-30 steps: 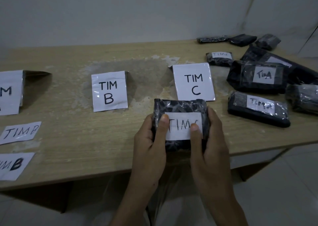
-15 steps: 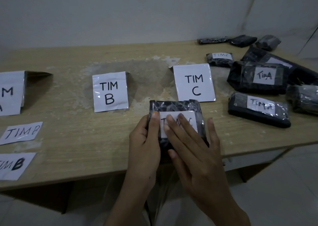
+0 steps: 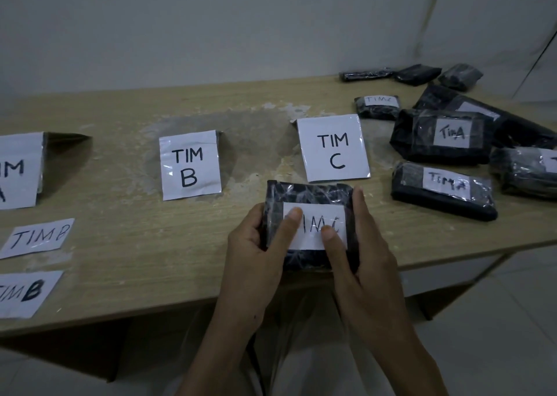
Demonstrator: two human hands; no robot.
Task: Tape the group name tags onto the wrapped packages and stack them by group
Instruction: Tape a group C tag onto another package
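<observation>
Now | left hand (image 3: 256, 257) grips package (image 3: 310, 193), thumb on tag (image 3: 312, 240) | right hand (image 3: 370, 260) grips it too, thumb on tag | tag seemingly reads TIM C

Folded card (image 3: 190, 165): "TIM B". Second card (image 3: 333, 148): "TIM C". Leftmost card (image 3: 18, 169), cut off by the frame edge: "M", "A". Upper loose tag (image 3: 37, 238) and lower loose tag (image 3: 25, 293): "TIMB". Tag (image 3: 315, 226) on held package (image 3: 307, 193): "IMC" showing. Large package tag (image 3: 451, 132): "TimA". Near package tag (image 3: 446, 183): "TIMA". Small far package tag (image 3: 378, 100): "TIMC".

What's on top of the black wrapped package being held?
A white paper name tag, pinned by the left hand's and right hand's thumbs. The left thumb hides its first letter; "IMC" shows.
</observation>
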